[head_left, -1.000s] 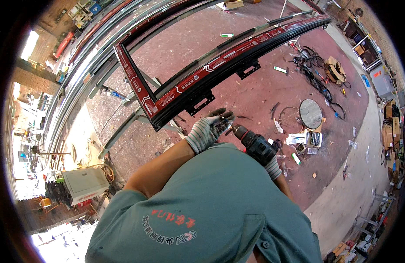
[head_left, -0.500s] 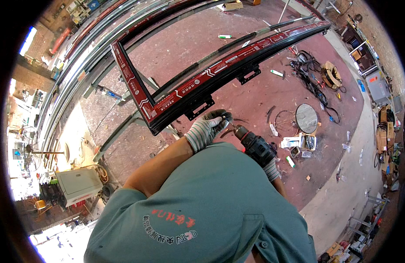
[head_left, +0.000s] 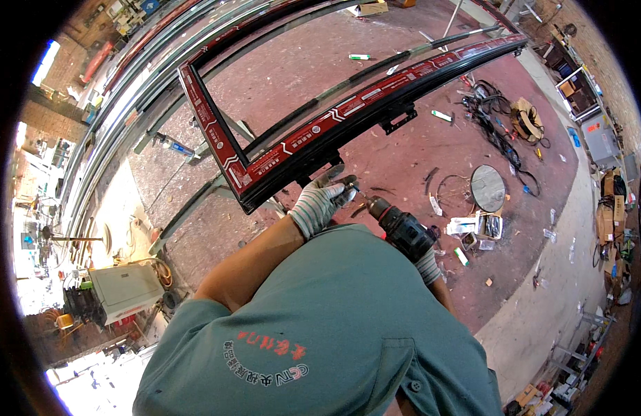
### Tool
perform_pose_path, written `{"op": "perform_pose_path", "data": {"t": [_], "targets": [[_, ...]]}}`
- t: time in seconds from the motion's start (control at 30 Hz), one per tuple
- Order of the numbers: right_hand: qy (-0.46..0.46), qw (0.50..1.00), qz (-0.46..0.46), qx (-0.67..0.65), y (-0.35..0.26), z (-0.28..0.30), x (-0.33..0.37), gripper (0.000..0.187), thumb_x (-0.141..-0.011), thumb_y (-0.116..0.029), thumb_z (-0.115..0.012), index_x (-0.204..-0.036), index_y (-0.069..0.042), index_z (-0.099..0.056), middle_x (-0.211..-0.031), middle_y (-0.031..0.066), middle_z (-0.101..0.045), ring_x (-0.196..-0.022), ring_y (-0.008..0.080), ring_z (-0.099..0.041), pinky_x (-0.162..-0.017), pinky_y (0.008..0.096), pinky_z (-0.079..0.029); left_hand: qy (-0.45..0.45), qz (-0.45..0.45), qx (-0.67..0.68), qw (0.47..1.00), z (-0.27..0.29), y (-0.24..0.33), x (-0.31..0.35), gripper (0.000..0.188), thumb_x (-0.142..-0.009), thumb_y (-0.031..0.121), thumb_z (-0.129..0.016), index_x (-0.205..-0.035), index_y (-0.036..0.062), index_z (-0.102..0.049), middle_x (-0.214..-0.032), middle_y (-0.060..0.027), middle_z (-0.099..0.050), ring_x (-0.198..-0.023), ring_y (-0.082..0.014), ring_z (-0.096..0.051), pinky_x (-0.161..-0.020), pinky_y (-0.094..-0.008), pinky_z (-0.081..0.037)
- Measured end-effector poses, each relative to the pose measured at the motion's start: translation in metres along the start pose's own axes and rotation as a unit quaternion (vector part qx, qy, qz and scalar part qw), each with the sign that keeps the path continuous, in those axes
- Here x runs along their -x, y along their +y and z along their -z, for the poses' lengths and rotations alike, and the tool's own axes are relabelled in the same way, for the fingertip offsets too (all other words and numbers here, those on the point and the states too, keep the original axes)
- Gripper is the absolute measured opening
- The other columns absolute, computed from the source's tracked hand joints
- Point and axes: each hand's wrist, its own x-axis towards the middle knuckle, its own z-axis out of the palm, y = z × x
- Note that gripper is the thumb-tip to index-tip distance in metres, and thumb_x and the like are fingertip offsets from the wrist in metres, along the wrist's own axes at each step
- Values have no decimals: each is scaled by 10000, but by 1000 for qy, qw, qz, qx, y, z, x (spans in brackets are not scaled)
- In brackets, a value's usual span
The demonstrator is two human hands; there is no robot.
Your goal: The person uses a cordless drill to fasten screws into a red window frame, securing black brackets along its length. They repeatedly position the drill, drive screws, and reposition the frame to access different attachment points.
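My left hand [head_left: 317,206], in a striped work glove with dark fingertips, is at the front edge of a large black frame [head_left: 348,109] covered with red printed film. Its thumb and fingers are pinched by the tip of a drill bit; whatever small thing they hold is too small to name. My right hand [head_left: 427,266], gloved and mostly hidden, grips a black cordless drill [head_left: 407,232] pointing up-left at those fingers. A black slotted bracket [head_left: 399,119] juts from the frame's near edge. A second bracket [head_left: 320,166] is partly covered by my left hand.
On the red floor lie tangled black cables [head_left: 497,132], a cable reel [head_left: 527,119], a round grey disc [head_left: 487,188] and an open box [head_left: 489,225]. Long metal profiles [head_left: 119,125] are stacked at the left. A grey-green case [head_left: 126,291] stands at the lower left.
My left fingers have spread somewhat, one reaching up over the nearer bracket. The drill has shifted slightly left in my right hand.
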Motion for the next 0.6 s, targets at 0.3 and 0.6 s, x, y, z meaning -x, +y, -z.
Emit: {"op": "perform_pose_path", "data": {"t": [0.3, 0.6], "targets": [[66, 989, 6, -133, -2, -18, -2, 198, -845, -214, -605, -997, -88, -601, -865, 56, -588, -748, 196, -586, -632, 311, -488, 15, -4, 18, 1000, -7, 11, 15, 393, -935, 79, -533, -1314, 136, -449, -1187, -169, -592, -1049, -285, -609, -843, -389, -534], [141, 985, 77, -63, -17, -11, -17, 211, -806, -255, -626, -941, -96, -600, -758, 71, -544, -637, 231, -559, -527, 335, -462, -9, 12, 11, 1000, -4, 8, 19, 395, -935, 131, -551, -1320, 144, -466, -1183, -125, -603, -1065, -251, -603, -881, -385, -520]]}}
